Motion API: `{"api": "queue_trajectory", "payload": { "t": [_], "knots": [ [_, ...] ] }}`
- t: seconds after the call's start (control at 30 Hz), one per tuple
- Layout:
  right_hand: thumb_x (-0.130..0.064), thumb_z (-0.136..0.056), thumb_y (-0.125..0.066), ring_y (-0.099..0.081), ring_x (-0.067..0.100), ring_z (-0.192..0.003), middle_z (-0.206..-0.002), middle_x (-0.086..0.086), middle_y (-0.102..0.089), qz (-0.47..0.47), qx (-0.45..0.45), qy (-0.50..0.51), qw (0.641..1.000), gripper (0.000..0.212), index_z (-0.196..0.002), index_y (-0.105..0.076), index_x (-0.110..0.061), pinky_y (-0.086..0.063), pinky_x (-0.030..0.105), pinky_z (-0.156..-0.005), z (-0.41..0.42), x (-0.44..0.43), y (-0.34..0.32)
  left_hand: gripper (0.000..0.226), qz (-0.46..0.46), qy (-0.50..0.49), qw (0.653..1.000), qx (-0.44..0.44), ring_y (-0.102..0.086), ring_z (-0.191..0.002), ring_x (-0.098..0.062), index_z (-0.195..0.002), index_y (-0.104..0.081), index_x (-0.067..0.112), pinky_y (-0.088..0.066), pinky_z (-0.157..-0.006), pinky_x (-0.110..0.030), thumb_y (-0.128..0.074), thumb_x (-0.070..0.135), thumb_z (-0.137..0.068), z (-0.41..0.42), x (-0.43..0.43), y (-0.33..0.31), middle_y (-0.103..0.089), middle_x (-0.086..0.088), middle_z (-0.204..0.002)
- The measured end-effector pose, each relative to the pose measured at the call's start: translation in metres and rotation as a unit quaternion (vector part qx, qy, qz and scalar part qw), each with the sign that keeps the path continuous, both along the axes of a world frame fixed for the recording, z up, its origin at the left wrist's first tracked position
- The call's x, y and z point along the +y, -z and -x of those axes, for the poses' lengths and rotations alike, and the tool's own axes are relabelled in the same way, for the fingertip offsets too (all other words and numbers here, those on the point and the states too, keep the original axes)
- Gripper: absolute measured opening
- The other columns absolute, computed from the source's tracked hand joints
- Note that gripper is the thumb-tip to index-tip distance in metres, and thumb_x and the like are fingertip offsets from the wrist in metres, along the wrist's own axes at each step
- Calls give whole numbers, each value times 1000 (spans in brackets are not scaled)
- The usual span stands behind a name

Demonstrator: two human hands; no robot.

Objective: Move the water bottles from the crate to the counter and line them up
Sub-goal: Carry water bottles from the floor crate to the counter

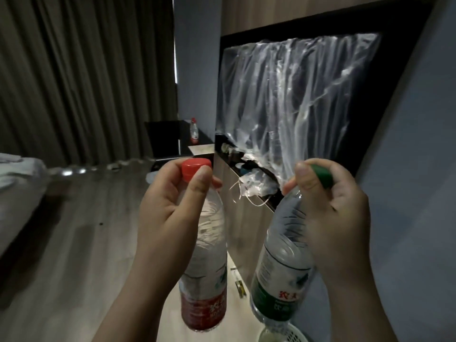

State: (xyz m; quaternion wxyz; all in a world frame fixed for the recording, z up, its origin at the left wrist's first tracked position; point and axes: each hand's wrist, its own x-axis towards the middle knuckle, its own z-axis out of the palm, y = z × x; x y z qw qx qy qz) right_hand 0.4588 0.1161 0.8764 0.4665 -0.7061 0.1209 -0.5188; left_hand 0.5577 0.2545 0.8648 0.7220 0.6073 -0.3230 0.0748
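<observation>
The dark counter (206, 139) runs back at eleven o'clock, with one red-capped bottle (194, 129) standing on it. At eight o'clock the left hand (167, 213) pinches a red-label bottle (204, 280) at the neck. At four o'clock the right hand (338, 218) curls round a green-label bottle (281, 272). Both bottles hang in mid-air, neither yet set down. At five o'clock a sliver of the white crate (293, 335) shows, with its contents hidden.
</observation>
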Motion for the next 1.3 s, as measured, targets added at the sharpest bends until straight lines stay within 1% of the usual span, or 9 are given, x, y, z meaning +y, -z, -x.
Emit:
{"api": "queue_trajectory", "payload": {
  "t": [0.13,0.27,0.4,0.67,0.77,0.9,0.97,1.17,1.3],
  "knots": [
    [-36,-89,-57,-65,4,-71,-73,-1,-69,8,5,-35,999,14,-90,-62,-22,-44,6,-66,-70,-15,5,25,-6,-40,999,5,-68,-82,-10,-91,-64,17,-55,-77,-29,-51,38,-85,-59,-9,4,-71,-1,-85],
    [-39,-88,-56,-66,9,-75,-76,-1,-69,10,-1,-69,998,20,-95,-62,-20,-49,16,-70,-142,-39,9,28,-8,-66,998,-10,-68,-83,-9,-96,-63,14,-56,-76,-24,-51,38,-86,-119,-29,4,-71,1,-86],
    [-40,-88,-56,-64,5,-74,-77,-3,-69,8,-2,-101,995,18,-93,-62,-24,-44,7,-66,-214,-63,2,24,-10,-89,996,-14,-68,-84,-10,-97,-62,16,-55,-76,-22,-51,34,-87,-180,-50,-3,-71,-1,-86],
    [-43,-87,-56,-64,7,-76,-78,-4,-68,4,30,-151,988,18,-92,-62,-27,-47,11,-66,-349,-85,8,25,-5,-135,991,11,-68,-87,-11,-100,-63,18,-54,-81,-23,-53,36,-85,-302,-65,3,-72,-1,-88],
    [-45,-85,-56,-64,7,-74,-77,-5,-69,5,36,-150,988,23,-92,-63,-24,-48,14,-66,-408,-83,15,23,-6,-144,989,12,-68,-87,-12,-98,-63,18,-54,-82,-24,-53,35,-85,-357,-62,10,-72,-1,-87],
    [-45,-86,-57,-64,7,-74,-77,-4,-69,10,48,-145,988,20,-92,-63,-27,-49,23,-68,-483,-76,22,21,-8,-145,989,16,-68,-89,-14,-96,-64,22,-52,-84,-33,-55,37,-85,-433,-51,15,-72,-1,-88],
    [-44,-86,-58,-64,8,-75,-77,-2,-69,5,46,-144,989,19,-91,-62,-27,-49,27,-70,-528,-69,24,21,-9,-147,989,15,-68,-89,-12,-96,-64,22,-52,-83,-30,-55,37,-85,-480,-43,15,-72,0,-88],
    [-42,-88,-57,-63,5,-74,-78,-5,-70,-8,48,-124,991,16,-91,-62,-27,-48,25,-70,-650,-56,28,18,-24,-150,988,22,-67,-90,-13,-94,-64,26,-51,-84,-32,-58,38,-83,-612,-23,11,-72,1,-89],
    [-40,-88,-57,-64,4,-73,-76,-6,-70,-5,66,-127,990,14,-91,-62,-28,-46,13,-64,-726,-58,32,19,-26,-160,986,41,-68,-93,-13,-93,-64,29,-51,-87,-34,-60,43,-80,-689,-20,18,-72,1,-92]
  ]
}}
